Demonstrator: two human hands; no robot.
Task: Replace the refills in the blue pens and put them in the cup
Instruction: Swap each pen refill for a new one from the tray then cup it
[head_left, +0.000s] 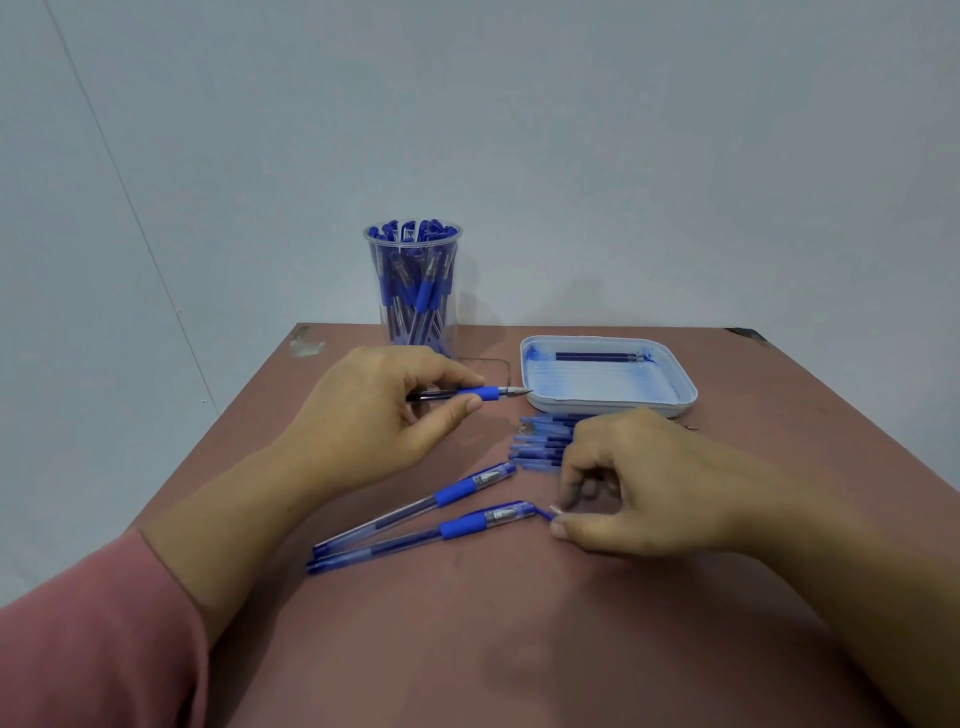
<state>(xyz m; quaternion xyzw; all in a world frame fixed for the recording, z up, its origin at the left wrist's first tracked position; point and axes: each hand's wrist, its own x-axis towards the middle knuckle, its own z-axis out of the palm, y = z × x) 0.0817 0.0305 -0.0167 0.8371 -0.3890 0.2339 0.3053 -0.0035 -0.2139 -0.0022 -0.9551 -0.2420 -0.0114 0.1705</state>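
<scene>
Capping stage, I'd say: left hand pinches a bare-tipped pen; right hand pinches a blue piece, probably its cap. Fit it next.

A clear cup, packed with blue pens, is stood upright at the far edge of the counter. One pen, uncapped, is held level in the left hand, tip pointed right. Two more are laid side by side nearer the person. The far pen is left free, and the near pen is pinched at its blue tip end by the right hand. A pile of refills is laid just before a white tray, in which two refills are kept.
</scene>
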